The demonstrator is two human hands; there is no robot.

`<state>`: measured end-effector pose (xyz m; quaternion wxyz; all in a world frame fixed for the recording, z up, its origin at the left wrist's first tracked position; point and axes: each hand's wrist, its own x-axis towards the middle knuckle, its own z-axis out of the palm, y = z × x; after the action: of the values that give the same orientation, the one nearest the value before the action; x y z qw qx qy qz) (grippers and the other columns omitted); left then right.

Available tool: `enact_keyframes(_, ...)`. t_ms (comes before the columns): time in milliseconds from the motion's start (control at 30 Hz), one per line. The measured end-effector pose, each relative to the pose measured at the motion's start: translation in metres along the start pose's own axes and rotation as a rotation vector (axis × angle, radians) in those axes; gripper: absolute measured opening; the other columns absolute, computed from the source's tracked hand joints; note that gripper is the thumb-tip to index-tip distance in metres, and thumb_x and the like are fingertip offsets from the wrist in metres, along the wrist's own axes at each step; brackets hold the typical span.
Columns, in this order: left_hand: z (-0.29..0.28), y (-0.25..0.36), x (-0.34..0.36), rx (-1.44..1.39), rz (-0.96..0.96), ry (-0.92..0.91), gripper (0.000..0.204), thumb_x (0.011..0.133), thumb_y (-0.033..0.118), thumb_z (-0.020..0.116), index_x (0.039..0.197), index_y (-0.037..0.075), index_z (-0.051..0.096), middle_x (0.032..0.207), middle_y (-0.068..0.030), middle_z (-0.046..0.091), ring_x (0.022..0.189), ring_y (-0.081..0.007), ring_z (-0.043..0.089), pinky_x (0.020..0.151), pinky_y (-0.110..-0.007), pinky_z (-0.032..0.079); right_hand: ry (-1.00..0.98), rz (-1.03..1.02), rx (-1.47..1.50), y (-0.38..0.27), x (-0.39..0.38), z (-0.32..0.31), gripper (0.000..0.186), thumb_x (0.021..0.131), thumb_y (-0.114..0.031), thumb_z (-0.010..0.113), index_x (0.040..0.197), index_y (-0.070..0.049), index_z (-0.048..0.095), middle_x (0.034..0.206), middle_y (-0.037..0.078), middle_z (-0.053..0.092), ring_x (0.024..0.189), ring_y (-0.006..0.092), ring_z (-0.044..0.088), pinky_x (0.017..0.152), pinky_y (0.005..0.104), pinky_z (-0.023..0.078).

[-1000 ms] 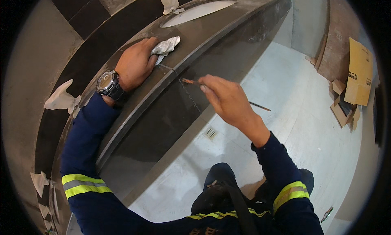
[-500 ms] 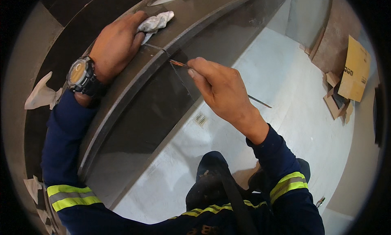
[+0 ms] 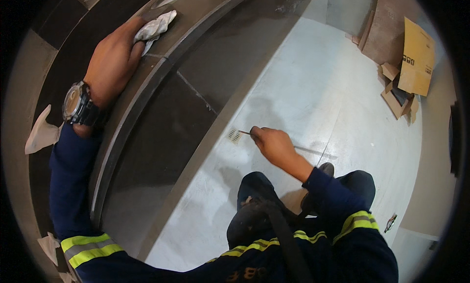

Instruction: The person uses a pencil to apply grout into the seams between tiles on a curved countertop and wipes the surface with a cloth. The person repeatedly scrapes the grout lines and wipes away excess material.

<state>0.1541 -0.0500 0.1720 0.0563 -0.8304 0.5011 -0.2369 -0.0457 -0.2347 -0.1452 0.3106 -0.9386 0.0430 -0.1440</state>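
My left hand [image 3: 111,66], with a black watch at the wrist, rests on the top of a curved dark tiled ledge [image 3: 198,19]. Pinched in its fingers is a crumpled white rag [image 3: 155,28]. My right hand [image 3: 278,147] is above the pale floor, away from the ledge, with thumb and fingers closed on a slim brush [image 3: 244,132]. The brush's tip points left, towards a small floor drain [image 3: 234,135]. A thin, light joint line [image 3: 195,91] runs down the ledge's dark front face, between my hands.
Opened cardboard [image 3: 415,60] leans at the far right beside a brown panel [image 3: 389,23]. Crumpled white pieces [image 3: 41,132] lie on the dark step at the left. My knees [image 3: 257,190] are bent over the white floor [image 3: 338,94]. A small metallic item [image 3: 390,223] lies at the lower right.
My right hand has drawn the brush off the ledge's joint line, down and back over the floor. The left hand stays on the ledge with the rag. The view has shifted slightly.
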Motion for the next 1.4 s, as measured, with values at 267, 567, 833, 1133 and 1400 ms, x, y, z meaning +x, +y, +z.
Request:
enact_keyframes(267,0.003,-0.001,-0.001,-0.049,0.03,0.077,0.035,0.096,0.015,0.056,0.129,0.004,0.057,0.117,-0.0242,0.067,0.11,-0.043,0.064,0.093,-0.049,0.05,0.338,0.073,0.6,-0.06,0.022,0.015,0.018,0.103,-0.016,0.057,0.116,-0.003,0.059,0.085,0.02,0.064,0.076,0.0376,0.065,0.064,0.0446,0.05)
enact_keyframes(567,0.003,0.0,-0.001,-0.059,0.003,0.06,0.037,0.097,0.014,0.055,0.133,0.004,0.056,0.121,-0.0236,0.067,0.113,-0.041,0.064,0.096,-0.048,0.05,0.506,-0.25,0.79,-0.114,0.063,-0.055,0.018,0.107,-0.015,0.054,0.117,-0.001,0.057,0.075,0.012,0.058,0.066,0.0212,0.056,0.061,0.0339,0.045)
enact_keyframes(833,-0.001,-0.005,0.001,-0.046,-0.004,0.001,0.04,0.099,0.014,0.054,0.139,0.005,0.054,0.128,-0.0221,0.066,0.116,-0.0379,0.065,0.1,-0.048,0.05,0.461,-0.172,1.091,-0.146,0.066,-0.05,0.02,0.105,-0.015,0.056,0.121,-0.002,0.054,0.096,0.017,0.066,0.084,0.0273,0.067,0.077,0.0409,0.051)
enact_keyframes(1133,0.008,-0.012,-0.005,-0.049,0.023,0.063,0.036,0.101,0.016,0.053,0.136,0.008,0.057,0.115,-0.0201,0.07,0.105,-0.0369,0.068,0.09,-0.046,0.053,0.307,-0.091,1.408,-0.138,0.06,-0.036,0.018,0.104,-0.015,0.061,0.119,-0.005,0.058,0.082,-0.002,0.055,0.071,0.0037,0.047,0.062,0.023,0.039)
enact_keyframes(1400,0.01,-0.013,-0.005,0.082,0.033,0.099,0.037,0.103,0.019,0.05,0.139,0.012,0.056,0.117,-0.0178,0.07,0.105,-0.0336,0.069,0.094,-0.046,0.054,0.226,0.138,1.39,-0.098,0.027,0.013,0.026,0.103,-0.018,0.064,0.123,-0.002,0.06,0.093,0.002,0.062,0.084,0.008,0.053,0.078,0.0259,0.045)
